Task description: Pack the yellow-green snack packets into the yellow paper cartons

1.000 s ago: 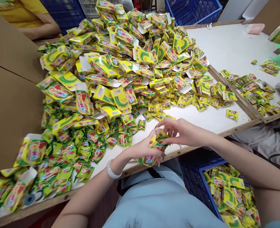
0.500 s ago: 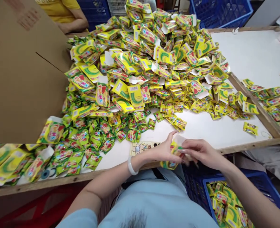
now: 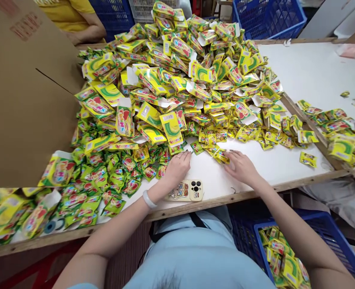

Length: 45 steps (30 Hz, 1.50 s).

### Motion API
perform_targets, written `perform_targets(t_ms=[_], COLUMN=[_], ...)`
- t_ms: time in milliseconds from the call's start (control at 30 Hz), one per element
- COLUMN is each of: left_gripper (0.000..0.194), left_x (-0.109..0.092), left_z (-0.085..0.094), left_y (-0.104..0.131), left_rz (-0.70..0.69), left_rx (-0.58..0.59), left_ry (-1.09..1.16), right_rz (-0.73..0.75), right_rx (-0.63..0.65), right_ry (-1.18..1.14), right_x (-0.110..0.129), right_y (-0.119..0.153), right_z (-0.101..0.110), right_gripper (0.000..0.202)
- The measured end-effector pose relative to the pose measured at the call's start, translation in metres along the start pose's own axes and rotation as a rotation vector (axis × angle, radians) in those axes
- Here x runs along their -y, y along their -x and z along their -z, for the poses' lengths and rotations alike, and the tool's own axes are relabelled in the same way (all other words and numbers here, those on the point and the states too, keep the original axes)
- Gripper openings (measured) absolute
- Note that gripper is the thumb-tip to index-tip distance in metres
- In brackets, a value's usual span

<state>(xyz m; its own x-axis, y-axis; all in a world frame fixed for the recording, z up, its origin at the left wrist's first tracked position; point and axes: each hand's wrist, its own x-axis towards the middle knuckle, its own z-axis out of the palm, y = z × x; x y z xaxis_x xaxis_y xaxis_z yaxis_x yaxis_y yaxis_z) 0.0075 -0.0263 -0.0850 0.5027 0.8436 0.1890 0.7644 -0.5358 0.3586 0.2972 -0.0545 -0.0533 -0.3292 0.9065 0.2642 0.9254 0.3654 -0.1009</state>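
Observation:
My left hand point(image 3: 177, 169) reaches to the near edge of the small green packets point(image 3: 129, 163), its fingers bent and close together; whatever lies under them is hidden. Beside it, my right hand point(image 3: 242, 168) has its fingers stretched forward, touching a small yellow packet point(image 3: 221, 155) on the white tabletop point(image 3: 209, 174). A loose green packet point(image 3: 197, 147) lies between the two hands. Just below my left hand rests a phone in a cream cartoon case point(image 3: 195, 190). Behind the hands rises a big heap of yellow and green printed boxes point(image 3: 173, 128), several with open white flaps.
A large cardboard carton point(image 3: 29, 108) stands at the left. Low at the right, a blue crate point(image 3: 258, 230) holds filled-looking boxes. A wooden strip point(image 3: 309, 124) divides the table, with more packets beyond it. Across the table is a person's yellow sleeve point(image 3: 81, 6).
The box held between both hands at the table's edge is gone from them. Both hands have moved forward and apart, to the packets. The phone is now more fully visible.

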Motion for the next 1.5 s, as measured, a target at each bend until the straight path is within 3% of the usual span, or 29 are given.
perform_targets(t_ms=[100,200,333,467,633,733,833,967,1033,1100,1200,1300,1400,1500], left_gripper=[0.035,0.029,0.039,0.043,0.046,0.044,0.045,0.067,0.067,0.052,0.027,0.015,0.022,0.034], left_x=[0.008,0.0,-0.043,-0.077,-0.093,-0.088,-0.054,0.004,0.018,0.02,0.006,-0.018,-0.043,-0.058], left_z=[0.006,0.012,0.011,0.01,0.001,-0.002,0.014,0.041,0.044,0.042,0.04,0.045,0.05,0.054], left_y=[0.005,0.006,0.0,-0.008,-0.005,-0.001,-0.002,-0.021,-0.037,-0.052,-0.061,-0.047,-0.021,-0.002], left_rz=[0.077,0.228,0.448,0.5,0.491,0.384,0.068,-0.352,-0.458,-0.503,-0.449,-0.313,-0.187,-0.076], left_rx=[-0.073,-0.138,-0.399,-0.647,-0.755,-0.696,-0.547,-0.042,0.108,0.169,0.153,0.231,0.468,0.507], left_ry=[0.471,1.156,1.765,1.875,1.728,1.621,1.131,0.244,-0.022,-0.146,-0.003,0.566,1.185,1.438], right_rz=[-0.116,-0.347,-0.515,-0.547,-0.592,-0.663,-0.587,-0.33,-0.204,-0.139,-0.162,-0.244,-0.22,-0.131], right_rx=[-0.059,-0.223,-0.434,-0.549,-0.66,-0.709,-0.644,-0.359,-0.186,-0.077,0.006,-0.065,-0.212,-0.13], right_ry=[-0.136,-0.58,-1.322,-1.652,-1.625,-1.486,-1.277,-0.678,-0.495,-0.457,-0.684,-1.046,-1.237,-1.263], right_x=[0.003,0.016,0.084,0.15,0.174,0.158,0.116,0.056,0.042,0.039,0.044,0.055,0.069,0.079], right_y=[0.004,0.006,-0.004,-0.012,-0.02,-0.02,-0.007,0.028,0.043,0.053,0.053,0.038,0.012,-0.011], right_z=[-0.007,0.005,-0.002,-0.023,-0.026,-0.021,-0.011,-0.006,-0.009,-0.011,0.004,0.038,0.071,0.09], right_gripper=[0.032,0.028,0.028,0.028,0.03,0.031,0.025,0.024,0.027,0.031,0.033,0.025,0.02,0.019])
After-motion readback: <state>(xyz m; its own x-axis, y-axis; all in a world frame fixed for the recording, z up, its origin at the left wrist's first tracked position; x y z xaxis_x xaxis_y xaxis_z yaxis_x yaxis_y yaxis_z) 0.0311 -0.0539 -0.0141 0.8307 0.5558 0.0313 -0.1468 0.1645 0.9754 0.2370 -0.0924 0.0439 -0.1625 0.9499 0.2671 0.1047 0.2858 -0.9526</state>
